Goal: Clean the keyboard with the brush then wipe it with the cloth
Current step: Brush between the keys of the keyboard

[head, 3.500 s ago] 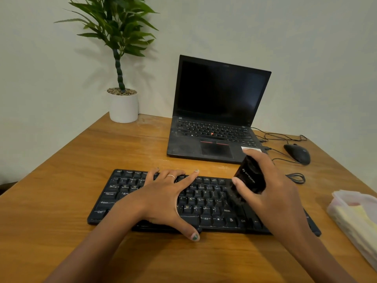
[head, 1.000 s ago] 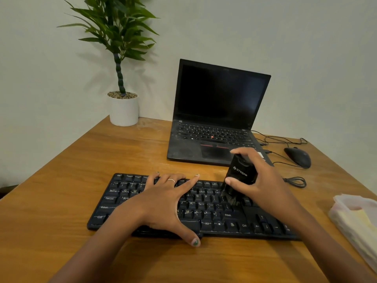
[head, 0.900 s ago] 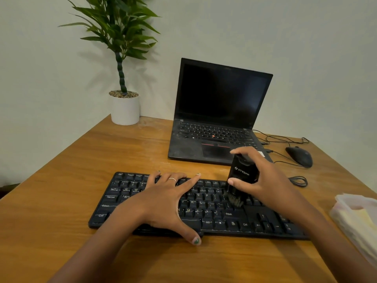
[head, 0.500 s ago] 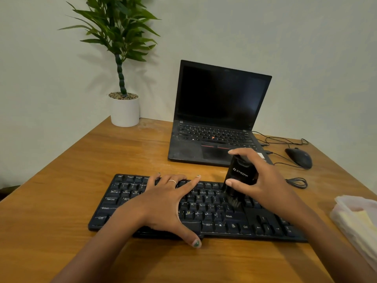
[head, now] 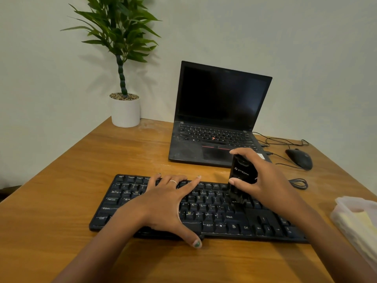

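A black keyboard lies across the near part of the wooden desk. My left hand lies flat on its left-middle keys with fingers spread and the thumb over the front edge. My right hand grips a black brush upright, thumb on its front face. The bristles touch the keys right of the letter block. A yellow cloth sits inside a clear plastic box at the right edge.
An open black laptop stands behind the keyboard. A black mouse with its cables lies to the laptop's right. A potted plant in a white pot stands at the back left corner. The clear box sits near my right forearm.
The brush has moved from the lower right keys up and left along the keyboard, then made small strokes there. My left hand has stayed flat on the keys.
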`<state>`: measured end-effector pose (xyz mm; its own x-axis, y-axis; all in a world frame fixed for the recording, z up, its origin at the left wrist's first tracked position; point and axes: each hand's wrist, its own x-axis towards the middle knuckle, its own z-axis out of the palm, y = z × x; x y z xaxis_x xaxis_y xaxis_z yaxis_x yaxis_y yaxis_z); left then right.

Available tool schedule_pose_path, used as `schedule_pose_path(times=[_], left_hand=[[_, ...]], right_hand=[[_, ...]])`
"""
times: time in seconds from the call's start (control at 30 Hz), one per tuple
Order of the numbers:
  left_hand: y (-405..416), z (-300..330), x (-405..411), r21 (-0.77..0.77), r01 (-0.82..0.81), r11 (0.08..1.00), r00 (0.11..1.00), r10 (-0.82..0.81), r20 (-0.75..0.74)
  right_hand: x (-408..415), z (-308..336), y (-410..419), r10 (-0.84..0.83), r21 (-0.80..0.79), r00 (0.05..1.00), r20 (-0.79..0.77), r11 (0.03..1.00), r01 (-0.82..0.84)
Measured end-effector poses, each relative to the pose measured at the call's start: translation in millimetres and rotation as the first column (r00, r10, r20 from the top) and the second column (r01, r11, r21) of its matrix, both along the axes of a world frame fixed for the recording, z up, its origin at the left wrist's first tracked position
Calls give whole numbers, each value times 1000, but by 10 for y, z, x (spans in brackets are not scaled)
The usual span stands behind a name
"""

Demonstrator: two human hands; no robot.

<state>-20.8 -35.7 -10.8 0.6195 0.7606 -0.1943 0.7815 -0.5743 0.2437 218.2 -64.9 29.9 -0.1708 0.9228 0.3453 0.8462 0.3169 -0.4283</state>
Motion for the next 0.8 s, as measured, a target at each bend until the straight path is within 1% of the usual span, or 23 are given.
schedule_pose_path(times=[0.07,0.1,0.13,0.2,0.23,0.27,0.33,0.37,0.4,0.43,0.47,0.5,0.53,0.6,0.63,0.67,0.7,0.77,0.8], left_hand=[[-4,7,6,-6,0,1000,1000,0,0],[-4,13,5,-6,-2,1000,1000,2,1],[-4,15,-3,-3,-4,1000,1000,4,2],[-6,12,1,2,-1,1000,1000,1,5],[-9,9,2,3,0,1000,1000,0,7],[-11,7,5,1,1,1000,1000,-1,8],[-12,8,5,-4,-1,1000,1000,1,6],[-9,11,4,-3,-1,1000,1000,1,5],[-7,12,1,0,0,1000,1000,0,4],[-3,11,3,5,1,1000,1000,-1,3],[-2,9,4,9,2,1000,1000,-2,1],[-2,5,7,11,4,1000,1000,-4,1],[-1,1,10,11,5,1000,1000,-5,3],[2,-1,7,5,4,1000,1000,-4,6],[3,0,2,2,3,1000,1000,-3,5],[3,2,2,-1,4,1000,1000,-4,3],[2,3,3,0,4,1000,1000,-4,2],[-3,3,1,4,4,1000,1000,-4,3],[-9,4,0,4,5,1000,1000,-5,3]], right_hand=[[13,17,-29,80,-79,981,-175,992,-95],[13,30,-33,88,-95,975,-204,989,-109],[18,27,-24,67,-93,981,-184,992,-85],[25,-6,-1,-17,-21,999,-46,1000,16],[17,-19,0,-42,7,999,-12,999,42],[11,-27,-6,-24,11,999,-36,1000,25],[3,-10,-21,53,-43,986,-160,997,-61],[-4,6,-18,64,-63,983,-172,995,-76],[-2,16,-9,46,-67,989,-141,996,-56],[4,9,6,12,-46,997,-78,999,-15],[-4,2,17,-30,-2,1000,0,1000,30],[-13,-9,13,-52,31,998,37,998,51],[-18,-15,0,-31,33,999,18,999,30],[-13,-2,-28,69,-45,989,-128,996,-75],[-7,10,-32,95,-78,980,-176,991,-110],[10,19,-34,93,-92,978,-188,989,-112],[31,16,-27,68,-89,984,-165,993,-83],[32,3,-15,-6,-33,999,-46,999,4],[16,-3,-25,-16,-8,1000,-16,1000,15]])
